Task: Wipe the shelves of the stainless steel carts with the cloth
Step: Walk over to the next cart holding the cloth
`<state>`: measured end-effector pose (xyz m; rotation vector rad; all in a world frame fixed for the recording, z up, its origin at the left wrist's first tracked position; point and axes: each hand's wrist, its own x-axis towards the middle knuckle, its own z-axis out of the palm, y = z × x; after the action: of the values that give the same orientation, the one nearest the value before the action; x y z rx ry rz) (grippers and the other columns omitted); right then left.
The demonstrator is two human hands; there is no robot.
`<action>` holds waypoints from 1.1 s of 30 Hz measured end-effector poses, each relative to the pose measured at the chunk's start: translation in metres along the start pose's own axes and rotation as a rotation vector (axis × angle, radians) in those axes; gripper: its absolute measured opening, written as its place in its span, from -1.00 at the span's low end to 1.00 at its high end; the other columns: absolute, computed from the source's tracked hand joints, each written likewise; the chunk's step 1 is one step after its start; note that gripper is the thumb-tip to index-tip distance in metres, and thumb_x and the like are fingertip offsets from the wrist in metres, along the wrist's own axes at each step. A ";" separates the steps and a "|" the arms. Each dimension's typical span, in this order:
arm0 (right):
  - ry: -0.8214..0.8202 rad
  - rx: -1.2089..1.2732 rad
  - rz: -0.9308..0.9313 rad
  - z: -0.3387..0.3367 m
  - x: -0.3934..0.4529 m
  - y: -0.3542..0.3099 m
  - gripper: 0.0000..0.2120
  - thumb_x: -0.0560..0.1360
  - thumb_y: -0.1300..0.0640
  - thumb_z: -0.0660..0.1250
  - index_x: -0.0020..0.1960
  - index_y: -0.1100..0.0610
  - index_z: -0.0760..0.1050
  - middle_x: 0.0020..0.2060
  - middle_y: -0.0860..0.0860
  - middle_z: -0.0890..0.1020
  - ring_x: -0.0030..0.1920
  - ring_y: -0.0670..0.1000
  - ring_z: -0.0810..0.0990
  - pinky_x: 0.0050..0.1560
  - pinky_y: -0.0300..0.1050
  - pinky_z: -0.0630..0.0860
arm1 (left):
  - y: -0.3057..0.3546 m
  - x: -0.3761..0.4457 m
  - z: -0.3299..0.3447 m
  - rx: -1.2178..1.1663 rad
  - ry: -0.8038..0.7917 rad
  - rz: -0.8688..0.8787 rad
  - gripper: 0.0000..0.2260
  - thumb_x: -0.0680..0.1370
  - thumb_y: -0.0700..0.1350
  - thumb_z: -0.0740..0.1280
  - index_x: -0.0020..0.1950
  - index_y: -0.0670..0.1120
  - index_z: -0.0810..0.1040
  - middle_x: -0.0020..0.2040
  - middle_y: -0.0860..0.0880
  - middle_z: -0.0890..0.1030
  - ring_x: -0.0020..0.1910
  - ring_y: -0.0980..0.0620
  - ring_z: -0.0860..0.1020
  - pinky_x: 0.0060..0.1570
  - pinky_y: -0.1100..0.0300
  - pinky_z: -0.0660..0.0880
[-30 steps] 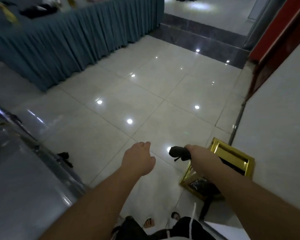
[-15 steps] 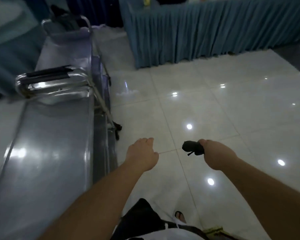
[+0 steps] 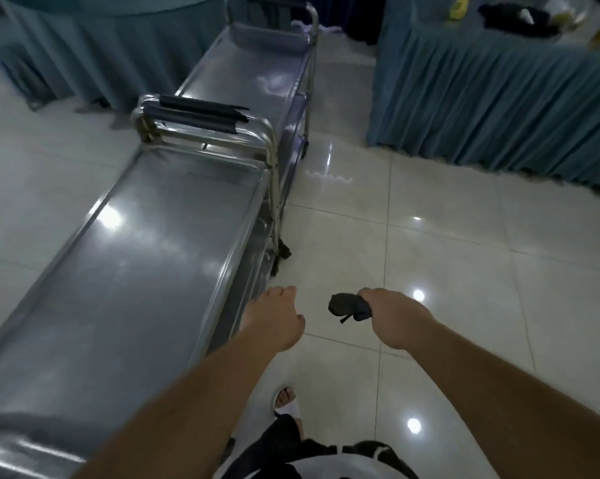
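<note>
Head view: right hand [image 3: 393, 318] curled round bunched dark cloth [image 3: 347, 304], held over floor, apart from carts. Left hand [image 3: 274, 316] loosely curled, holding nothing, beside near cart top shelf [image 3: 136, 264]. Far cart [image 3: 257, 70] beyond. Step, prob.: approach, no wiping yet. Next: lay cloth flat on shelf.

Glossy pale tiled floor [image 3: 447, 236] carries two long stainless steel carts [image 3: 146, 271] parked end to end, the nearer cart's top shelf bare and gleaming, with blue-skirted tables [image 3: 499, 108] standing beyond.
</note>
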<state>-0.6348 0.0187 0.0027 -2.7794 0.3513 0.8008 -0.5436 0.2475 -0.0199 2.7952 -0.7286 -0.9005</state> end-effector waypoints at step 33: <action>-0.478 -0.822 -0.910 0.074 0.171 -0.116 -0.66 0.58 0.30 0.23 0.27 -0.01 0.44 0.04 0.06 0.60 -0.02 0.12 0.60 0.02 0.05 0.61 | 0.045 -0.079 0.213 -0.794 0.062 -1.170 -0.42 0.66 0.06 0.19 0.69 0.02 0.20 0.62 -0.03 0.35 0.60 -0.07 0.29 0.50 -0.04 0.29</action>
<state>-0.4970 0.1214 -0.1342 -2.6878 -1.4946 1.4564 -0.7404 0.2540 -0.1413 2.2521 1.1645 -0.8772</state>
